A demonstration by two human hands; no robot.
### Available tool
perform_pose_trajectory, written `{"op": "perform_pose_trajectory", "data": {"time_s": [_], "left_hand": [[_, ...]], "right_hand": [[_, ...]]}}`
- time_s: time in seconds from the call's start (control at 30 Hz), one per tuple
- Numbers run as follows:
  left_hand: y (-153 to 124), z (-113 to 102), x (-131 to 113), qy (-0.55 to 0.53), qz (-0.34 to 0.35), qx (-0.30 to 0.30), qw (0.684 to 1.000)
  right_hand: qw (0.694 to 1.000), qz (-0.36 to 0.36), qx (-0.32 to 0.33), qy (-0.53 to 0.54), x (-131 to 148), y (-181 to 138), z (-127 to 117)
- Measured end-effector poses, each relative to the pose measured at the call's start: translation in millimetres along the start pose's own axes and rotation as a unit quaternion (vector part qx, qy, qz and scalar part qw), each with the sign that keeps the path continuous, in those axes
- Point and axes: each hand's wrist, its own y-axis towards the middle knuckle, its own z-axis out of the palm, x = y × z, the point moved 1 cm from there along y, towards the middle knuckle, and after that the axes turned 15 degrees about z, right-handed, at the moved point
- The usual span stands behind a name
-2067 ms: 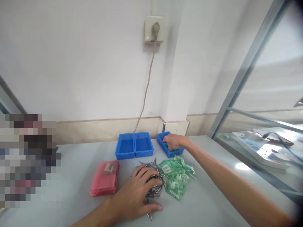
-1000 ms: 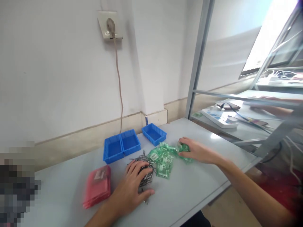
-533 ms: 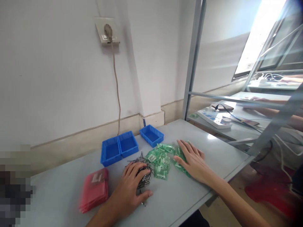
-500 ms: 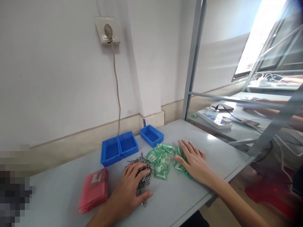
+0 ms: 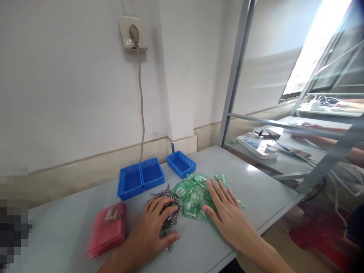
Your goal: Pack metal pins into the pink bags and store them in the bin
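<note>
My left hand (image 5: pixel 150 231) lies flat, fingers spread, on a heap of small grey metal pins (image 5: pixel 169 212) on the grey table (image 5: pixel 256 185). Flat and open, my right hand (image 5: pixel 224 216) presses on the right part of a pile of small green packets (image 5: pixel 190 193). Neither hand grips anything. Left of the pins lies a stack of pink bags (image 5: pixel 108 229). Behind the piles stand a pair of joined blue trays (image 5: pixel 140 180) and one separate blue tray (image 5: pixel 181 163), all seemingly empty.
A cable (image 5: pixel 141 110) runs down from a wall socket (image 5: pixel 133 32) behind the trays. Right of a metal frame post (image 5: pixel 237 72), another bench holds a power strip (image 5: pixel 254 144) and cables, where another person's arm (image 5: pixel 327 140) rests. The table's front edge is close to my arms.
My right hand came back from the separate blue tray with green packets, set them by the pile, and now lies flat on them. The view swung right. My left hand stayed on the pins.
</note>
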Motion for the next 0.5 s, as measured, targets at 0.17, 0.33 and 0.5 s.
{"op": "perform_pose_trajectory", "data": {"time_s": [0.17,0.33,0.5], "left_hand": [[1,-3,-1,0.000,0.005,0.006,1.000],[2,-3,-1,0.001,0.010,0.003,1.000],[1,-3,-2,-0.004,0.008,0.002,1.000]], "right_hand": [[0.996,-0.063,0.033,0.059,21,45,-25],[0.981,-0.146,0.107,0.074,62,109,-33],[0.957,-0.169,0.228,0.060,107,146,-19]]}}
